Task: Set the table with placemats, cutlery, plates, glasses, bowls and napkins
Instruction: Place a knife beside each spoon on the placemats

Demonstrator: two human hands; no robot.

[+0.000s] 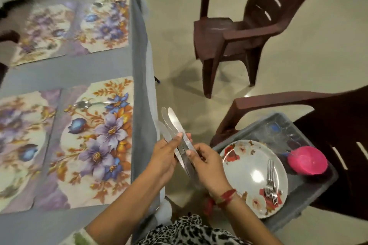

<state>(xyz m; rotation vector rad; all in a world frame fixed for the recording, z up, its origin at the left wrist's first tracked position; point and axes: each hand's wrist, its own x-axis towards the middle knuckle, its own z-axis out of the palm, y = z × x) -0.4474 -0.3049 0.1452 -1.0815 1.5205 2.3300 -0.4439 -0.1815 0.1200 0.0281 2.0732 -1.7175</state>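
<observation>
Spoon [87,104] on placemat [89,165], forks [270,183] on plate [245,169], plate in tub [298,201] on chair [278,99]

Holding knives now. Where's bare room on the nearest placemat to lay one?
The nearest placemat is bare from the spoon down to its near edge. The grey cloth strip between near and far mats is bare too. The bin is crowded: plate, forks, pink bowl.

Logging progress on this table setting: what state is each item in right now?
knives: bunched, held off the table
left hand: grips the knives
right hand: pinches the knives
near placemat: flat on the table
spoon: lying on the near placemat
forks: lying on the plate
plate: in the grey bin
pink bowl: in the grey bin
</observation>
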